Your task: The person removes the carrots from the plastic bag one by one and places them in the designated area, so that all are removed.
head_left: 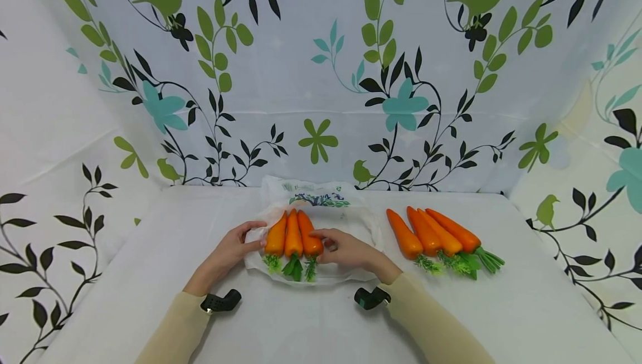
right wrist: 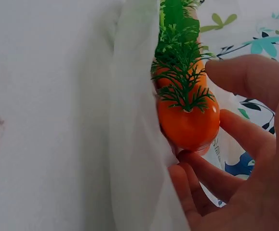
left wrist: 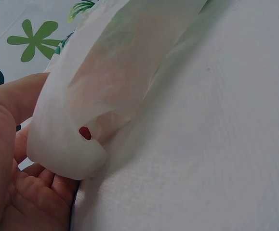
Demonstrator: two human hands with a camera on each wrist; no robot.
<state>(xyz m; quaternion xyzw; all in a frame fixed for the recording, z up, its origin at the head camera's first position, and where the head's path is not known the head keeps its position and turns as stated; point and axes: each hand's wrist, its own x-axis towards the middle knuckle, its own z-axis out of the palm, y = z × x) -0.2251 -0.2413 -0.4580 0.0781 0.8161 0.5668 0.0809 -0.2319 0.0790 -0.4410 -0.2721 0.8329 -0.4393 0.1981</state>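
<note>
A thin white plastic bag with a printed tree design lies on the table. Three orange toy carrots lie side by side on it, their green tops toward the person. My left hand holds the bag's left edge, beside the leftmost carrot; in the left wrist view the thin plastic covers part of the fingers. With thumb and fingers, my right hand grips the rightmost carrot near its leafy end. The bag's front edge stands up next to that carrot in the right wrist view.
Several more carrots lie in a fanned group to the right, beyond the right hand. A white cloth covers the table. Behind it hangs a curtain printed with leaves and birds.
</note>
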